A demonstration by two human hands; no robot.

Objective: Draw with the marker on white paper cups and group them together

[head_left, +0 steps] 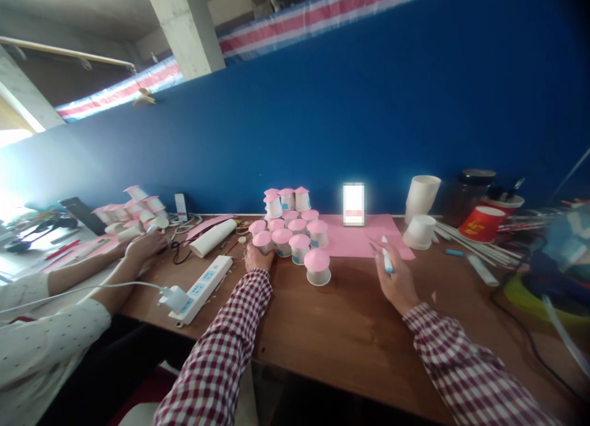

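Observation:
At the near left of a cluster of white paper cups with pink cone tops, my left hand (259,258) has its fingers around one paper cup (262,241). Its fingers are partly hidden by the cup. In front of the cluster stands a single cone-topped cup (318,268). My right hand (397,281) is closed around a white marker (386,259) with a blue end, held upright above the table. Behind that hand, a pink paper sheet (348,244) lies flat against the wall side, beside the cups.
A white power strip (203,294) lies left of my left arm, near a white roll (214,236). Stacked white cups (420,198) and red cups (482,222) stand at the right. A bright phone (353,203) leans at the back. A co-worker's hand (145,248) works at left.

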